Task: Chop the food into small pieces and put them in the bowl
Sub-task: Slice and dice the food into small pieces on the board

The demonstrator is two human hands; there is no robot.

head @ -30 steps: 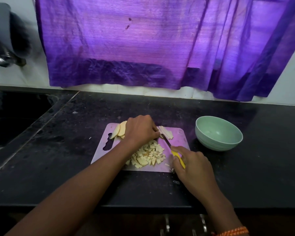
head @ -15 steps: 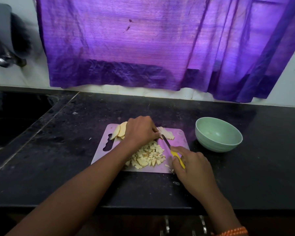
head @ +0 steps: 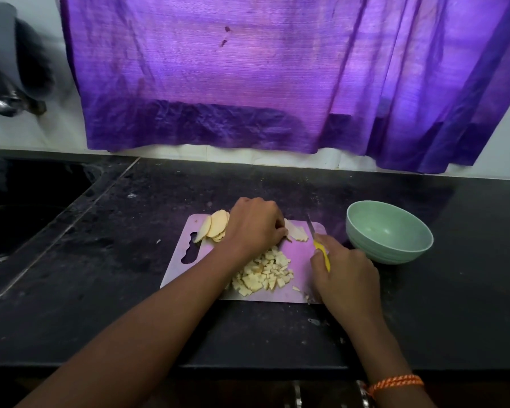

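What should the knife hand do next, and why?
Probably bring the knife down across the strips the left hand steadies. They lie uncut on the cutting board, the blade sits just right of them, and the bowl looks empty.

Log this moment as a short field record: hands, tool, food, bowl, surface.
left hand: fingers curled, holding down strips at the board's far edge
right hand: grips yellow-handled knife, blade up off the board
chopped pieces: pile on cutting board
uncut slices: stacked at far left corner of the board
bowl: green, right of the board, looks empty
surface: dark countertop
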